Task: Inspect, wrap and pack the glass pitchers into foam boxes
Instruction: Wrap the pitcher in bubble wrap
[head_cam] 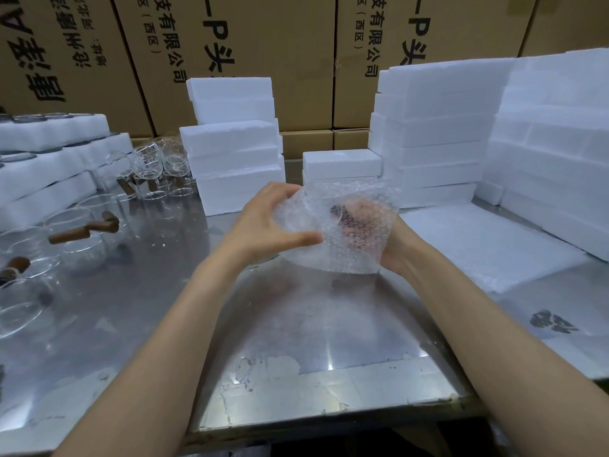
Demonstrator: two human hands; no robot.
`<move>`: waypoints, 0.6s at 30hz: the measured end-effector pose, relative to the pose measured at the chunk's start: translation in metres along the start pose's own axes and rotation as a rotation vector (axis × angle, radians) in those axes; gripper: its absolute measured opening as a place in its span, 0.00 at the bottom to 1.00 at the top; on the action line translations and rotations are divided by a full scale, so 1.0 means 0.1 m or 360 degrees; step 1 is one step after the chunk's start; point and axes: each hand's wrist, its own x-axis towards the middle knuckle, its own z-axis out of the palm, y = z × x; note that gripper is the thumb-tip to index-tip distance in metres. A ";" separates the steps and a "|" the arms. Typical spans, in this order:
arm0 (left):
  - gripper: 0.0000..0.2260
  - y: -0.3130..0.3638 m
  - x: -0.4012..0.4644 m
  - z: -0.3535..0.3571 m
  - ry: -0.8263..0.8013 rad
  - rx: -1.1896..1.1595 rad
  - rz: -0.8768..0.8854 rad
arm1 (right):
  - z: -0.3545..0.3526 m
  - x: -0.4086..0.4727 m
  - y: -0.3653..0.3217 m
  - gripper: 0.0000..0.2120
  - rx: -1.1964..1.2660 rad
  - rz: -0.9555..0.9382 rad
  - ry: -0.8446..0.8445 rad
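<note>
Wrapping stage atm imo: both hands hold one glass pitcher [342,222] in bubble wrap [349,245] just above the steel table [296,324], mid-scene. Left hand [263,222] cups the left side, fingers curled over the top, thumb pressed along the near edge. Right hand [392,249] grips from the right and under, mostly hidden behind the wrap, so can't tell exactly how its fingers sit. Something dark shows through the bubbles, prob the wooden handle.

What could go wrong, as a guess:
- wrap looks loose w/ no tape visible, so easing either grip could let it unroll and the glass slide out onto the steel
- the handle poking out one side makes the bundle lopsided; squeezing there could stress the joint
- bare pitchers [66,235] crowd the near-left of the table, so a wide left-elbow swing could knock one
- the closest foam boxes [339,164] sit far-centre behind the bundle, other stacks [435,133] far right; reaching over one-handed w/ a half-closed wrap = drop risk
</note>
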 end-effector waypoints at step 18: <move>0.15 -0.04 0.02 0.02 0.0218 -0.0456 -0.0342 | -0.04 -0.01 -0.11 0.05 -0.0062 -0.0265 0.0770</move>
